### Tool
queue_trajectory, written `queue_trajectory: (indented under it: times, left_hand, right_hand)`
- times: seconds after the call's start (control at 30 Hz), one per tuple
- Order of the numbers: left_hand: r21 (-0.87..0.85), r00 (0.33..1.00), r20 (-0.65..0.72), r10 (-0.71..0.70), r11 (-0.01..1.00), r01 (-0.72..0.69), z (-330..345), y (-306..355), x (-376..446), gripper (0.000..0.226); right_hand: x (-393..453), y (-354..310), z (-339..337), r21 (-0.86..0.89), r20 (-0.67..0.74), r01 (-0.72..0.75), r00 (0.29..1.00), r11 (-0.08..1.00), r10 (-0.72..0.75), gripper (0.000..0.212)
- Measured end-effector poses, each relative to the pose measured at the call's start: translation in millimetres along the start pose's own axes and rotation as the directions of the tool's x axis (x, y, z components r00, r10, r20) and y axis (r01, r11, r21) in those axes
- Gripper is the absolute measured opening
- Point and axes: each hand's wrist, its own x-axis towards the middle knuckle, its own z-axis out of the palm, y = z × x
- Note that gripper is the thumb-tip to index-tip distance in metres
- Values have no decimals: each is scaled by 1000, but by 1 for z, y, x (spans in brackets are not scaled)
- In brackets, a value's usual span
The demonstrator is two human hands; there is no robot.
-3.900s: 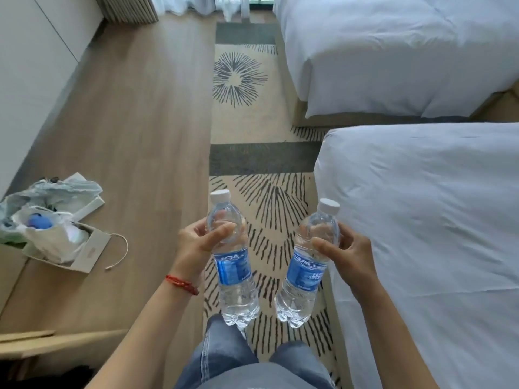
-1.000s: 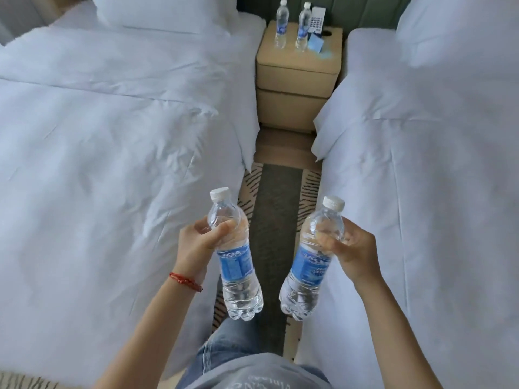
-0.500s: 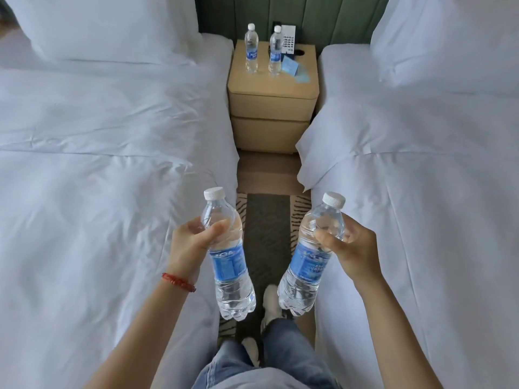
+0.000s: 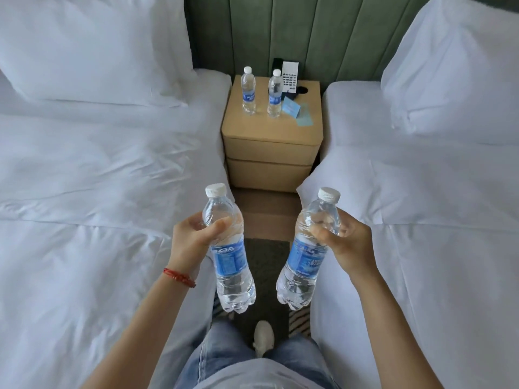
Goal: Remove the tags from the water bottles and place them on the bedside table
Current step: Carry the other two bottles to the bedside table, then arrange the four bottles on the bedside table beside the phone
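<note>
1. Label print on both held bottles too small to read; tags on them not discernible. Fingers of both hands mostly hidden behind the bottles.
2. Bedside table (image 4: 271, 141) base cut off behind the held bottles; phone (image 4: 289, 77) at back edge partly hidden by one standing bottle.
3. Left hand (image 4: 193, 242) wrapped around upper body of left bottle (image 4: 229, 248), cap up, clear water inside, blue label below the grip.
4. Right hand (image 4: 348, 242) clamped on shoulder of right bottle (image 4: 307, 248), tilted slightly, cap on, also full of water.
5. Both held bottles in the air over the floor gap between left bed (image 4: 84, 178) and right bed (image 4: 435, 192), well short of the table.
6. Two more bottles standing upright near table's back edge: far-left bottle (image 4: 248, 91), far-right bottle (image 4: 274, 94), capped, apart from each other.
7. Blue card (image 4: 292, 108) near the right edge, just beside far-right bottle.
</note>
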Motion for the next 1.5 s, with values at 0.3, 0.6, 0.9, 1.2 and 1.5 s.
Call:
queue_trajectory:
  times: [0.3, 0.6, 0.9, 1.2, 1.5]
  left_hand:
    - [-26, 998, 55, 12, 1000, -11, 31, 21, 152, 51]
    - [-33, 992, 126, 10, 999, -6, 48, 51, 326, 10]
    - [11, 984, 170, 45, 999, -48, 72, 72, 458, 43]
    - [126, 992, 109, 64, 989, -78, 118, 62, 550, 48]
    - [279, 1000, 8, -13, 960, 11, 146, 33, 620, 58]
  right_hand:
    - [150, 1, 13, -20, -18, -15, 1000, 1000, 14, 23]
    - [310, -6, 47, -34, -57, -68, 996, 997, 66, 30]
    - [434, -1, 63, -77, -126, -134, 984, 988, 123, 39]
    - [550, 22, 61, -127, -91, -86, 993, 988, 75, 59]
    - [630, 61, 67, -208, -60, -110, 993, 972, 100, 55]
